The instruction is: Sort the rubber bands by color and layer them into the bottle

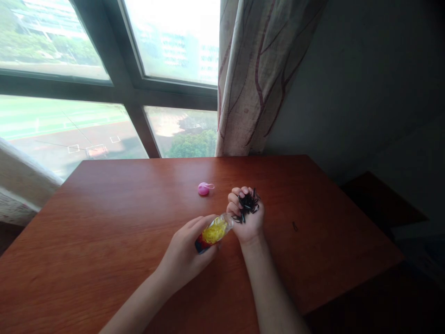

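Observation:
My left hand (190,243) is wrapped round a small clear bottle (216,230), tilted with its mouth toward my right palm. Yellow, red and dark layers of what look like small rubber bands show inside it. Palm up, my right hand (251,228) curls its fingers round a loose heap of small black rubber bands (248,204). The bottle's mouth is right beside the heap; whether it touches the palm I cannot tell. Beyond my hands a round pink lid (203,189) with a loop lies on the table.
A single dark band (295,226) lies on the brown wooden table (104,241), right of my right forearm. Behind the table's far edge are a window (130,93) and a patterned curtain (257,74). A dark wall (351,83) stands on the right.

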`<move>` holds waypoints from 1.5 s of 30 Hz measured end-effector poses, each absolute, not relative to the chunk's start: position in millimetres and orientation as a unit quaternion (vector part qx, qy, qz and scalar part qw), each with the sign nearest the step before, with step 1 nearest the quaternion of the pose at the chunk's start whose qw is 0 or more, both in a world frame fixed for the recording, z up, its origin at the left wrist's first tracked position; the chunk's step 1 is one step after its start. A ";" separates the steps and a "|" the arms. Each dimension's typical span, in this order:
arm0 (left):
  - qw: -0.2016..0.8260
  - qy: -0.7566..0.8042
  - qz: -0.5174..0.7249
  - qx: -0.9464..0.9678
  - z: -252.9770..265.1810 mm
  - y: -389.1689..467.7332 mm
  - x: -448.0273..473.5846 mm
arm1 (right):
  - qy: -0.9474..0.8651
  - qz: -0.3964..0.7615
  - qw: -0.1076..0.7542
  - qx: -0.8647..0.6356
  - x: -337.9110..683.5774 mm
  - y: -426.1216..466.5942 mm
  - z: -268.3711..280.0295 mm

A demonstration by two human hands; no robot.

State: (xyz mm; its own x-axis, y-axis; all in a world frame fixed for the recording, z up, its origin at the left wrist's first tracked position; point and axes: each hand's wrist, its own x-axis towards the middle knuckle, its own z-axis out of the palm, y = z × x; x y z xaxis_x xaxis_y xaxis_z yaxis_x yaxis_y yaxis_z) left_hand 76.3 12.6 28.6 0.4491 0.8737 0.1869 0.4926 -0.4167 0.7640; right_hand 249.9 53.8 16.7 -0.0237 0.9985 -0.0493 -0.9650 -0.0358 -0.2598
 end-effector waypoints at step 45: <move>0.324 0.434 0.257 0.801 23.7 13.9 75.5 | -0.045 0.740 0.671 -0.010 247.7 49.4 21.2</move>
